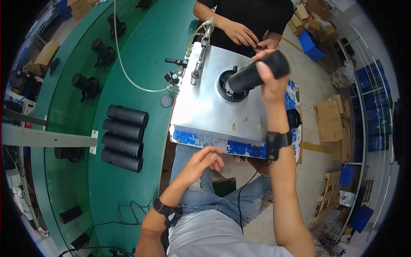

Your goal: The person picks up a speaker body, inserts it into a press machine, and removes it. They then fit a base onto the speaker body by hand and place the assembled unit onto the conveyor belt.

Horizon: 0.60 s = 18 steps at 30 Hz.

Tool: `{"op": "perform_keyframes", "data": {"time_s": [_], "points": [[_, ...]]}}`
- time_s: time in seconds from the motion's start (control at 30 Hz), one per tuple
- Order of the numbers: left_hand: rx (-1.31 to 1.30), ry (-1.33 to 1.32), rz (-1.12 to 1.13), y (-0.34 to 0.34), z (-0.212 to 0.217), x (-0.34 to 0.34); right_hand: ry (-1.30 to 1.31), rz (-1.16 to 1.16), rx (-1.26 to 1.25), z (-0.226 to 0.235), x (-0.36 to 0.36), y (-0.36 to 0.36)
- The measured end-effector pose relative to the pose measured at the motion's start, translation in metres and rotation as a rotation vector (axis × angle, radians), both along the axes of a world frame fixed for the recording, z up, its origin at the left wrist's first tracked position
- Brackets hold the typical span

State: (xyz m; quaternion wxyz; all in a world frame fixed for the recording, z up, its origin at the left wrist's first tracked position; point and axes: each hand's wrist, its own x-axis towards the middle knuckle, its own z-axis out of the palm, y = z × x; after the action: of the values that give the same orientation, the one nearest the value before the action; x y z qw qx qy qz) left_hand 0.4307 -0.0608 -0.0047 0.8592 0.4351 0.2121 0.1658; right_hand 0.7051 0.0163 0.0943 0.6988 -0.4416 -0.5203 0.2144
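Observation:
My right hand (pixel 273 83) grips a black cylinder (pixel 257 76) near its outer end. It tilts over a metal-topped box (pixel 201 107), its lower end at a round black ring-shaped base (pixel 222 88) on that top. Whether the two are joined I cannot tell. In front of the box's near edge, above my lap, my left hand (pixel 201 165) hangs empty with its fingers loosely curled and apart. A metal lever clamp with tubing (pixel 199 68) stands at the left of the metal top.
Several black cylinders (pixel 124 132) lie side by side on the green table (pixel 115 192), left of the box. A black round cap (pixel 166 101) lies near them. Across the box another person's hands (pixel 246 35) hold something small. More black assemblies (pixel 85 85) stand along the far-left strip.

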Motion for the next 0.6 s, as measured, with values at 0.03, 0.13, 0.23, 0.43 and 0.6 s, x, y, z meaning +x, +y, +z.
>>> {"op": "perform_keyframes", "data": {"time_s": [0.03, 0.13, 0.23, 0.43, 0.6], "points": [[0.001, -0.005, 0.000, -0.002, -0.004, -0.004, -0.046, -0.017, -0.071, -0.009, -0.001, 0.009], [-0.083, 0.020, 0.032, -0.008, -0.017, -0.008, -0.061, 0.023, -0.220, -0.039, -0.003, 0.020], [-0.122, 0.034, 0.053, -0.009, -0.025, -0.011, -0.129, -0.147, -0.222, -0.046, -0.027, 0.022], [-0.105, -0.060, 0.068, 0.003, -0.011, 0.001, -0.095, -0.406, -0.158, -0.057, -0.042, 0.025], [-0.034, -0.120, 0.083, 0.022, 0.027, -0.004, -0.089, -0.243, -0.180, -0.052, -0.029, 0.017]]}}
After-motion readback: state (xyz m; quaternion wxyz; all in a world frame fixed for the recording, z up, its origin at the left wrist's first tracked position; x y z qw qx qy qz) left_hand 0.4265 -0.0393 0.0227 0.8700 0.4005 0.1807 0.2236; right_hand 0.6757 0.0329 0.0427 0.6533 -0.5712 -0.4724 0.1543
